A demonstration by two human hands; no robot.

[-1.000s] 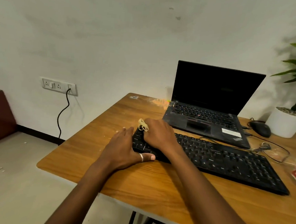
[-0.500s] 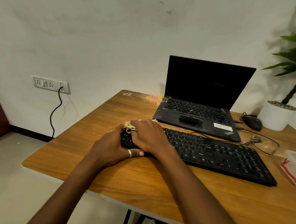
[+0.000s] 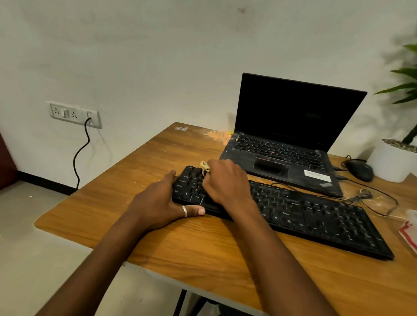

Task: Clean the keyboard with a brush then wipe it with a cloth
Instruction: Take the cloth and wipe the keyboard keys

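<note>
Keyboard [image 3: 308, 220] before laptop [image 3: 283, 147]; cable [image 3: 371, 197], mouse [image 3: 360, 169] near.

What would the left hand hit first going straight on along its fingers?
Probably nothing: the left hand braces the left end of the black plastic keyboard, fingers pointing away and slightly right over bare wooden table. The left corner of the open black laptop sits close to that line; depth unclear.
</note>
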